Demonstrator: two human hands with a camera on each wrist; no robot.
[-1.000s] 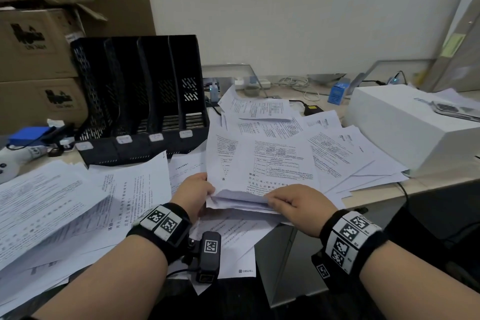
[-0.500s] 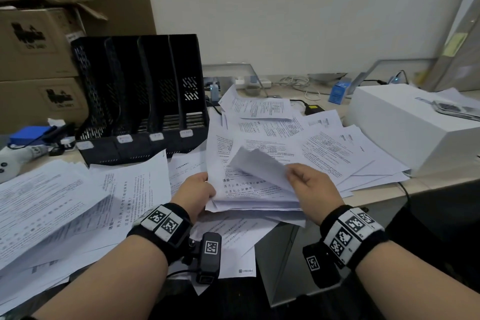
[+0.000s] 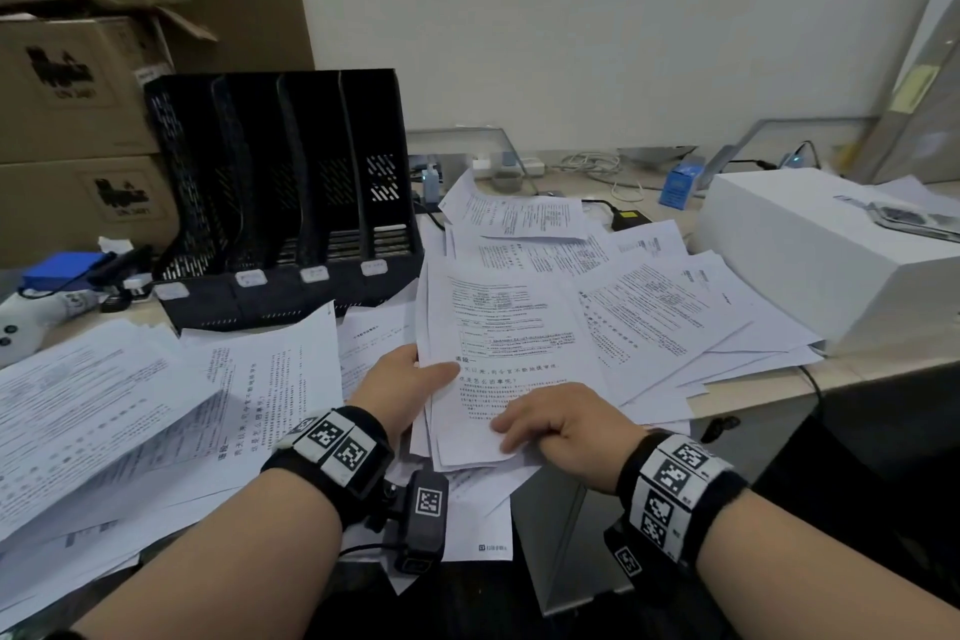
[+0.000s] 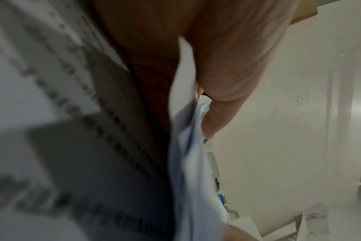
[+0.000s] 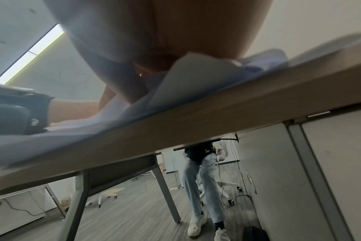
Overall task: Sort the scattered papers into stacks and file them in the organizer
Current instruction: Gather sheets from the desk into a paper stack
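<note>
The left hand [image 3: 400, 387] pinches the left edge of a sheaf of papers [image 3: 498, 327], thumb on top, while the right hand [image 3: 563, 431] grips its near edge with curled fingers. The sheaf lies at the near middle of the worktop [image 3: 852, 372], near and right of the black organizer [image 3: 291, 203], its long axis running near to far with the top of the print at the far end.

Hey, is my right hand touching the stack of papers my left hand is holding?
Touching. The head view shows the right hand with fingers on the near corner of the stack of papers.
</note>
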